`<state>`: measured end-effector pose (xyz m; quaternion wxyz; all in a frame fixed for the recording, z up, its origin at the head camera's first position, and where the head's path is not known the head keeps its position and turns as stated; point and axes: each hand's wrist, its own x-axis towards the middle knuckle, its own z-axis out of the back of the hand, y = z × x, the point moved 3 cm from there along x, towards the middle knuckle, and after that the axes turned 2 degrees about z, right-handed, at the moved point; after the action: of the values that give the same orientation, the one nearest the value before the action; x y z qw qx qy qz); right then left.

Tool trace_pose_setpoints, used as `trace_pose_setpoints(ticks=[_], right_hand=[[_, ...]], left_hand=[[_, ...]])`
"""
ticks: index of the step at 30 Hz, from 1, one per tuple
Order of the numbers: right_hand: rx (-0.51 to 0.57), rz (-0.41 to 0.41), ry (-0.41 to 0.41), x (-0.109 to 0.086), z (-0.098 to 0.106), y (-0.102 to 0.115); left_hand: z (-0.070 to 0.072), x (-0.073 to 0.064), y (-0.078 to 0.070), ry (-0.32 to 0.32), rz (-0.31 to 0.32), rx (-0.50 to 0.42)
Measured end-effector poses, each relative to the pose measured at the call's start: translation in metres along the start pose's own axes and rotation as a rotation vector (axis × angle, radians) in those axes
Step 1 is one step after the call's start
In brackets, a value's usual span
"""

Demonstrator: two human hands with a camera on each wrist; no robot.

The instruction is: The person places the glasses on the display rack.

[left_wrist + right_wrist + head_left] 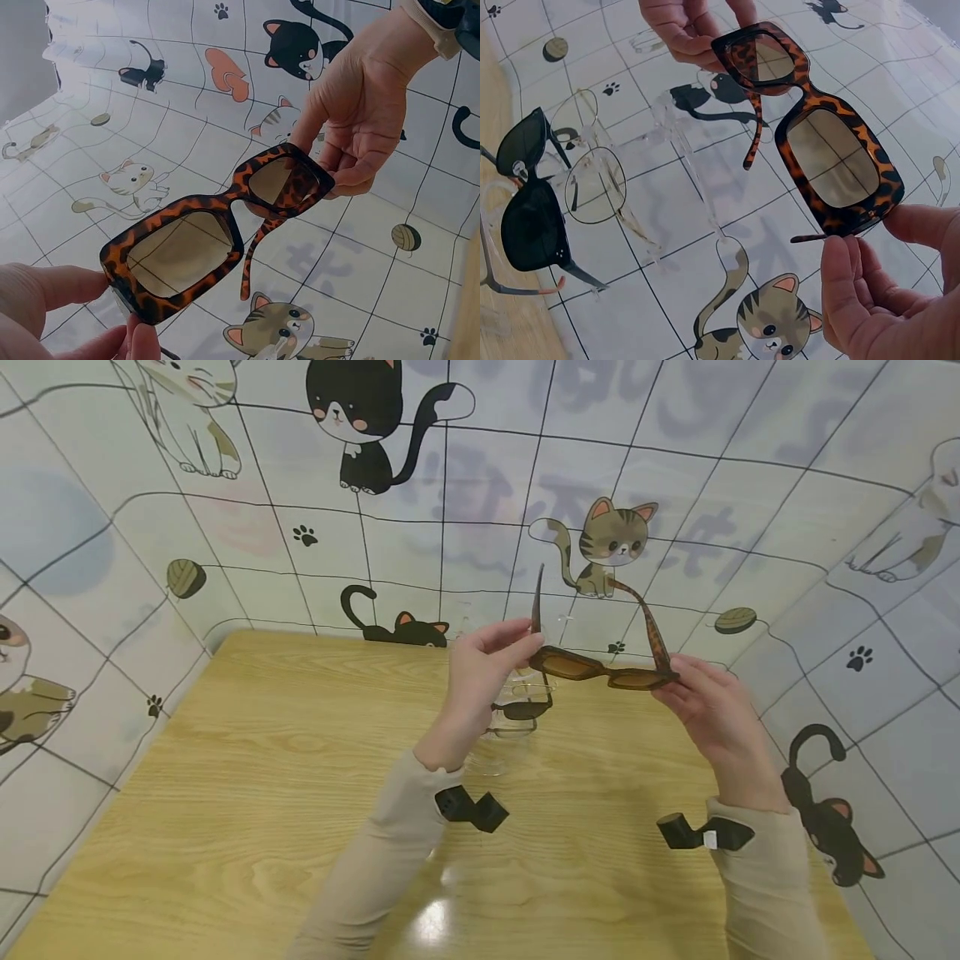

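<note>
A pair of tortoiseshell sunglasses (637, 679) with brown lenses is held up above the table by both hands. My left hand (483, 668) pinches one front corner near the hinge, thumb and fingers on the frame. At the opposite corner, my right hand (708, 710) pinches the frame in the same way. Both temples are unfolded and point away toward the wall. The right wrist view shows the near corner of the sunglasses (889, 191) between thumb and fingertips.
Behind the left hand, a clear stand (694, 172) carries several other glasses, among them dark sunglasses (534, 225) and thin round wire glasses (626, 191). The wooden table (247, 760) meets a cat-patterned sheet (480, 485) at the back and sides.
</note>
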<state>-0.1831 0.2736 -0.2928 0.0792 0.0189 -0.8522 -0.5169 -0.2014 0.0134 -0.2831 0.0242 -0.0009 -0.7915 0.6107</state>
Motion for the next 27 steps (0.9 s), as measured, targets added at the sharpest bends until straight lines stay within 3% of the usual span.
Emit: trace_pose_setpoints(ticks=[9, 21, 27], right_hand=[[0.011, -0.049, -0.049, 0.019, -0.018, -0.013], [-0.05, -0.077, -0.028, 0.041, -0.039, -0.032], [-0.084, -0.091, -0.023, 0.047, -0.044, -0.041]], left_hand=[[0.024, 0.004, -0.006, -0.043, -0.042, -0.015], [0.053, 0.01, -0.009, -0.087, -0.067, -0.072], [0.064, 0.015, -0.004, -0.109, -0.04, -0.07]])
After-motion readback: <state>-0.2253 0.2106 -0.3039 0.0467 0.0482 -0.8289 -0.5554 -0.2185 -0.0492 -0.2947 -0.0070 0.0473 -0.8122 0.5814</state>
